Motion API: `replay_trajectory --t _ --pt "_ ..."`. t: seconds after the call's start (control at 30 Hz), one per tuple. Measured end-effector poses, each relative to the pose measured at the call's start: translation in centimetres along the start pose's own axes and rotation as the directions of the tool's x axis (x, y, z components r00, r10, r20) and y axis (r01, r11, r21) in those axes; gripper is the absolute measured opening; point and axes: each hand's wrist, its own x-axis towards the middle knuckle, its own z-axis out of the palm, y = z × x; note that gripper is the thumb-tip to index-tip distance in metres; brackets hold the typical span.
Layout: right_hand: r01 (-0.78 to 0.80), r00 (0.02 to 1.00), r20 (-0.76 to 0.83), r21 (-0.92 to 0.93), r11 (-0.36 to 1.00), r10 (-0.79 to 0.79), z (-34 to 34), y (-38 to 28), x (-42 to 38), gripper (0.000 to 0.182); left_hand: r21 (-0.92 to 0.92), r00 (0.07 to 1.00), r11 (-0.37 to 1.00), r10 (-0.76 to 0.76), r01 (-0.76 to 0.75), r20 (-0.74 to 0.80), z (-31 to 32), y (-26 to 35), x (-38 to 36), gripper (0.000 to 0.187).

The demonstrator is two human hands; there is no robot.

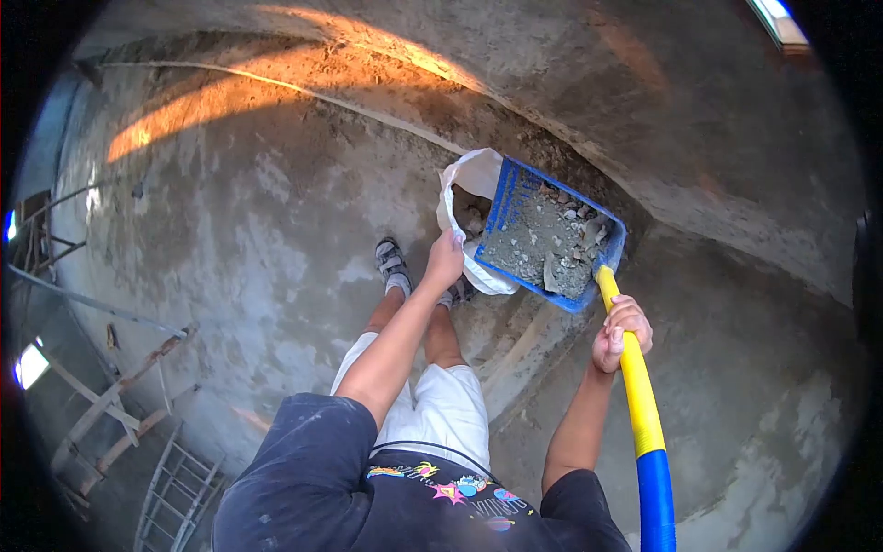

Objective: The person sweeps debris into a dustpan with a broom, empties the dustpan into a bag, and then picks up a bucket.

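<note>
My right hand [628, 329] is wrapped round the yellow part of a long handle [642, 396], which turns blue toward its lower end. At the handle's far end is a blue dustpan [557, 302], loaded with grey rubble and dust [543, 241]. Its front edge overlaps the mouth of a white sack [475, 172]. My left hand [445, 261] is closed on the near rim of that sack, pulling the edge toward my legs. Some dark debris shows inside the sack's opening.
Rough concrete floor [248, 230] spreads around my feet [393, 258]. A wall [717, 138] rises just beyond the sack. A pale cord or strip [368, 112] runs across the floor to the sack. At the lower left stand a ladder [175, 492] and wooden poles [92, 414].
</note>
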Motion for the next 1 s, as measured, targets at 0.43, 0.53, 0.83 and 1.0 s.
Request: replay_trajectory --t 0.43,0.53,0.83,1.0 --pt "-0.011 0.954 0.299 -0.074 0.997 0.033 4.5 0.1 1.0 0.036 0.07 0.989 0.997 -0.039 0.03 0.146 -0.7 1.7 -0.4 0.017" --pt "-0.04 0.972 0.232 -0.034 0.999 0.047 5.2 0.8 0.7 0.034 -0.019 0.996 0.999 0.043 -0.042 0.078 0.2 1.1 -1.6 0.012" --pt "0.077 0.931 0.363 -0.117 0.99 -0.029 6.6 2.6 1.6 0.028 -0.011 0.993 1.0 -0.012 0.013 0.115 1.6 0.7 -1.6 0.014" --pt "0.13 0.899 0.437 -0.168 0.977 -0.044 7.7 2.2 1.5 0.031 -0.084 0.999 0.996 0.002 0.002 0.053 1.6 0.7 -1.3 0.012"
